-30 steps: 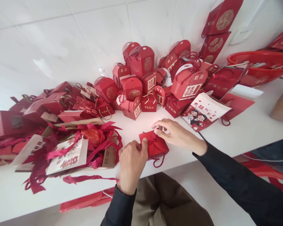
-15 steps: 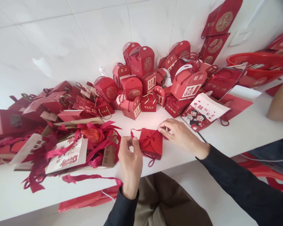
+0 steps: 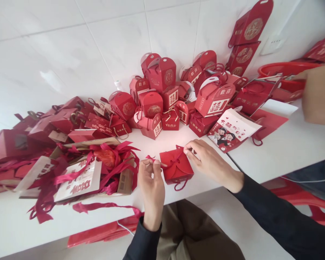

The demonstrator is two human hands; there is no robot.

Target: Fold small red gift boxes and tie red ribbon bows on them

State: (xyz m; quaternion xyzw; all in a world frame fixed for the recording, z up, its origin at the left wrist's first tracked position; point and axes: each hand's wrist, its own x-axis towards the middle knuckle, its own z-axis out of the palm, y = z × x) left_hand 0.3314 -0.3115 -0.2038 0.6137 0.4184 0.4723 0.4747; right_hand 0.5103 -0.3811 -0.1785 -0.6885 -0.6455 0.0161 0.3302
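Note:
A small red gift box with petal-shaped flaps sits on the white counter in front of me. A red ribbon runs across its top. My left hand pinches the ribbon's left end just beside the box. My right hand pinches the other ribbon end at the box's upper right corner. A red cord loop hangs from the box's near side.
Many assembled red gift boxes are heaped against the tiled wall. Flat red boxes, cards and loose ribbons lie at left. A printed card bag lies at right. Another person's arm reaches near a red basin.
My left hand let go of the box flap and drew the ribbon end out to the left. My right hand shifted to the box's upper corner. The other person's arm rose.

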